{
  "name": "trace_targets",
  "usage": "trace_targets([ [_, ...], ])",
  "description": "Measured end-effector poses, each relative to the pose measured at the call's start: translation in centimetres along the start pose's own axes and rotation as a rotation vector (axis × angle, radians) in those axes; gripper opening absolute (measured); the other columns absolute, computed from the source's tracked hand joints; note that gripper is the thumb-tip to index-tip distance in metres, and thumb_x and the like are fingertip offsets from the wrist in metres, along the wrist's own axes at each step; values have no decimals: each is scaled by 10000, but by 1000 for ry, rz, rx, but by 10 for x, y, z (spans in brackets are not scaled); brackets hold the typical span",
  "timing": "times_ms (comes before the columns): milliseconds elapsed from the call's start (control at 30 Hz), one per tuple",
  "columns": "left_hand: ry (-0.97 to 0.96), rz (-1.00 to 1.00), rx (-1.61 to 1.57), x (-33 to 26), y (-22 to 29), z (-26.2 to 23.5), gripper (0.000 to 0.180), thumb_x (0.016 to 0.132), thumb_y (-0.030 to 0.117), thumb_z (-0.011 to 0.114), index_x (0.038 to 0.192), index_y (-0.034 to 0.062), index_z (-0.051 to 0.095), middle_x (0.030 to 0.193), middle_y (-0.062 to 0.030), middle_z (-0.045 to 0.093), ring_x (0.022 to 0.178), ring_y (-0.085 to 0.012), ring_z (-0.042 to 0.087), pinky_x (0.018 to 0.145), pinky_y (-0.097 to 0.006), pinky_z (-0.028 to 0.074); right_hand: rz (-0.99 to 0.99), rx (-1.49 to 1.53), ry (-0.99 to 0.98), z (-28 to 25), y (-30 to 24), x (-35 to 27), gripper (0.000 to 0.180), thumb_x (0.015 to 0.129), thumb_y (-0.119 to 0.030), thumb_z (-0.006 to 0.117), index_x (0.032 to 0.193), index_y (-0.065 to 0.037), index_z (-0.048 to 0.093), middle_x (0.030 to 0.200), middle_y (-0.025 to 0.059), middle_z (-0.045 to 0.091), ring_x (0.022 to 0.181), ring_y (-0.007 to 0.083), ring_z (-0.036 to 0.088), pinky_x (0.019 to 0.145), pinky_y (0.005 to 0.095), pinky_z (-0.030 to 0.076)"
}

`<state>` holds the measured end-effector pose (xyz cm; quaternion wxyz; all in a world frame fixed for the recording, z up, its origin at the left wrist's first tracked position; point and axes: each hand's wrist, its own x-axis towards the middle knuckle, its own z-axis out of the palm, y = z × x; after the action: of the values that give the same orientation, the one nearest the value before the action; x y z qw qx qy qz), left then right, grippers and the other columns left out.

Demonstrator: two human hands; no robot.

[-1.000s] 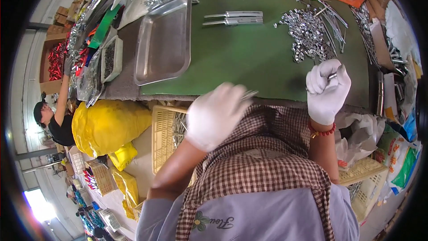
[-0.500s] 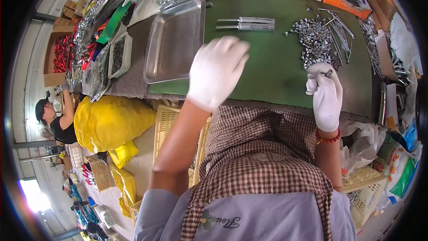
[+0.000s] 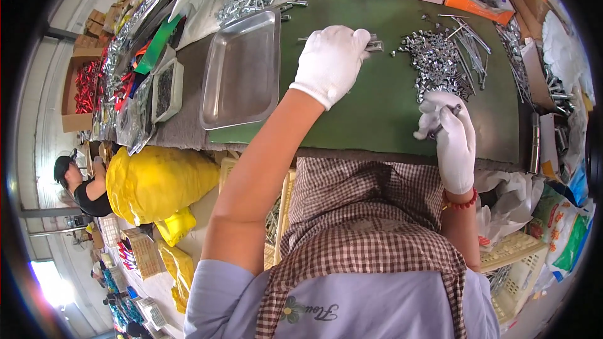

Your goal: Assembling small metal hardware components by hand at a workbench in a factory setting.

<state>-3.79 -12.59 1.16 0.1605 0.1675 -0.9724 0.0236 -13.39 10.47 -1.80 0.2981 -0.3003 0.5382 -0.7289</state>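
While the curled left hand is covering metal pieces, grip hidden, the right hand is pinching a rod at three o'clock.

Bright, diffuse illumination; pronounced fisheye curvature toward the rim.
The window at eight o'clock is overexposed, with rainbow flare along the adjacent black vignette. The work surface is well lit, bowing visibly along its two o'clock edge, with a pale sheen toward three o'clock. Glints mark the metal tray at eleven o'clock and the small metal parts at two o'clock. The left hand and right hand show bright white gloves with faint shading. Distant crates near eight o'clock appear soft.
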Motion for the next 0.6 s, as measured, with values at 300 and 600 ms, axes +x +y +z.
trace_targets([
  [300, -156, 292, -200, -29, 79, -44, 217, 856, 257, 692, 927, 84, 582, 852, -104, 580, 795, -307, 651, 664, -410, 541, 313, -209, 61, -5, -34, -9, 447, 1064, -354, 452, 1300, 3, 584, 910, 68, 693, 458, 28, 433, 447, 179, 342],
  [600, -269, 113, -478, -44, 72, -48, 367, 850, 239, 715, 1167, 89, 607, 959, -137, 668, 891, -347, 659, 756, -441, 531, 343, -296, 67, -6, -36, -14, 282, 1025, -215, 523, 1118, 19, 648, 801, 43, 688, 491, 17, 420, 462, 196, 325],
])
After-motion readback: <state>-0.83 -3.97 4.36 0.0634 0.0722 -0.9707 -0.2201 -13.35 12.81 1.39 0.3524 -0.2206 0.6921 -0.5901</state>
